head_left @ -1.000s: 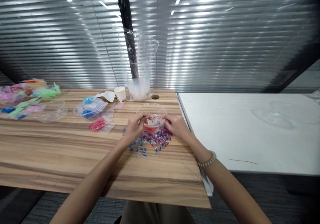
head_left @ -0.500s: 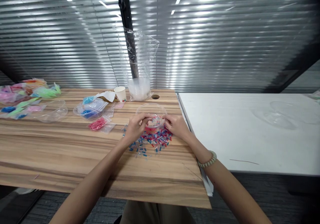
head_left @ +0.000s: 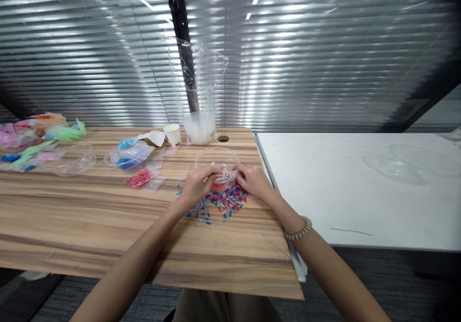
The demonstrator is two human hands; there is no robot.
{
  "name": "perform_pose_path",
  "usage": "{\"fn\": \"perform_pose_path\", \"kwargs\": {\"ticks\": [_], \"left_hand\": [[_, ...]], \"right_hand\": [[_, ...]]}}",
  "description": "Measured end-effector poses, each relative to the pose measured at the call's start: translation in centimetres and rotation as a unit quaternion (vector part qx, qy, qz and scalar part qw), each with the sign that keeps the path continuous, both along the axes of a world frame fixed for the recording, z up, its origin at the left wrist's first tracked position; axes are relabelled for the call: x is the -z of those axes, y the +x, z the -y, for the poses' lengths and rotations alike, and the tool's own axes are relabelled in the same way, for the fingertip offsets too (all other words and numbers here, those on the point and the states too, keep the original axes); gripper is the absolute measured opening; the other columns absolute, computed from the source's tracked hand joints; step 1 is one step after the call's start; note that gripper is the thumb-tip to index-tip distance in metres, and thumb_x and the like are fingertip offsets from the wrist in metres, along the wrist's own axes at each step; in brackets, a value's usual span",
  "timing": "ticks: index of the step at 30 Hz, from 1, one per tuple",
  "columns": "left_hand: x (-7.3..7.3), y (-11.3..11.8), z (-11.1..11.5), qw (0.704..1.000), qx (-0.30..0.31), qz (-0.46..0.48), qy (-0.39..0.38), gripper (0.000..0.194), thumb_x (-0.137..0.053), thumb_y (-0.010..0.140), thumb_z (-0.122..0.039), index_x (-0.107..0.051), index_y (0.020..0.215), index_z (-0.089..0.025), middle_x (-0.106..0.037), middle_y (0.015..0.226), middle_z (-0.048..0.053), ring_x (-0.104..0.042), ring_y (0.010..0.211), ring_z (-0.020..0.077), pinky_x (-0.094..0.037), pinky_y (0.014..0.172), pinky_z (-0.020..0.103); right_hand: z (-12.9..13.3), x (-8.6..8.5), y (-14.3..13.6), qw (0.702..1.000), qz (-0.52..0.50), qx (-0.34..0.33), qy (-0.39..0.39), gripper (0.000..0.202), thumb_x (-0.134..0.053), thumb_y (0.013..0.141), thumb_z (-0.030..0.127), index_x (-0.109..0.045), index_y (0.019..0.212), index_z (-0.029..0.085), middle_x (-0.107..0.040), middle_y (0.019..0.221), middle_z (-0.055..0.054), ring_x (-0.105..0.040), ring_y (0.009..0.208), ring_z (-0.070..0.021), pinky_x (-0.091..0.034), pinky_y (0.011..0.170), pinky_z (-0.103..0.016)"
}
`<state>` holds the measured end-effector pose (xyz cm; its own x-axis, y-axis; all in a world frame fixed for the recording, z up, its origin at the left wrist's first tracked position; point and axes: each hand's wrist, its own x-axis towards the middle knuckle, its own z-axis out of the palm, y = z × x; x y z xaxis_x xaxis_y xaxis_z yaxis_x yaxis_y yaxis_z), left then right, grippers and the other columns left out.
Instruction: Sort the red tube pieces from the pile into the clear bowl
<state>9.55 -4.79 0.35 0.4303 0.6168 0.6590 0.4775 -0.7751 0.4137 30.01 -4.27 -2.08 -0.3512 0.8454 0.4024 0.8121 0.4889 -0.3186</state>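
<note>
In the head view, the left hand (head_left: 196, 184) and right hand (head_left: 253, 180) are meeting at the near side of the clear bowl (head_left: 217, 149), each grip closing in a nearly shut pinch on a small clear plastic thing (head_left: 227, 173); its exact form is staying unclear. The opposed pinches are probably keeping it steady and spread, while the red and blue pieces (head_left: 225, 199), lying just in front of the bowl, are staying within easy reach. The pink packet (head_left: 139, 178) is lying left of the bowl, and the paper cup (head_left: 172, 135) is standing beyond it to the left. The wooden surface (head_left: 144, 235) is leaving the forearms room in front of the bowl, but its right edge is running near the right hand, bordering the white surface (head_left: 306, 183).
</note>
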Motion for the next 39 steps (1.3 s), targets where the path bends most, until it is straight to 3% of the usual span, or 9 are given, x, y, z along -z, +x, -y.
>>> {"fn": "perform_pose_path", "kwargs": {"ticks": [15, 28, 39], "left_hand": [[-0.3, -0.3, 0.1, 0.999, -0.027, 0.029, -0.015, 0.004, -0.058, 0.078, -0.018, -0.060, 0.074, -0.018, -0.065, 0.072, 0.001, -0.059, 0.066, 0.0120, -0.046, 0.064, 0.022], [-0.7, -0.3, 0.0, 0.997, -0.043, 0.057, -0.018, 0.013, -0.051, 0.079, -0.012, -0.061, 0.074, -0.018, -0.067, 0.076, 0.001, -0.062, 0.073, 0.0134, -0.047, 0.069, 0.023], [-0.9, -0.5, -0.3, 0.988, -0.080, 0.118, -0.057, 0.016, -0.047, 0.084, -0.018, -0.062, 0.078, -0.017, -0.065, 0.070, 0.000, -0.058, 0.061, 0.0103, -0.046, 0.061, 0.021]], "right_hand": [[0.0, 0.1, 0.0, 1.000, -0.009, 0.001, 0.005, 0.032, -0.047, 0.082, 0.014, -0.062, 0.109, 0.022, -0.069, 0.096, -0.004, -0.063, 0.084, -0.0175, -0.044, 0.073, -0.025], [0.1, 0.0, 0.0, 1.000, -0.014, 0.003, 0.004, 0.032, -0.047, 0.082, 0.015, -0.062, 0.109, 0.022, -0.069, 0.097, -0.004, -0.063, 0.084, -0.0169, -0.044, 0.074, -0.025], [0.1, 0.0, 0.0, 1.000, -0.023, -0.001, 0.005, 0.031, -0.045, 0.082, 0.013, -0.063, 0.105, 0.021, -0.069, 0.097, -0.004, -0.064, 0.083, -0.0169, -0.044, 0.073, -0.025]]}}
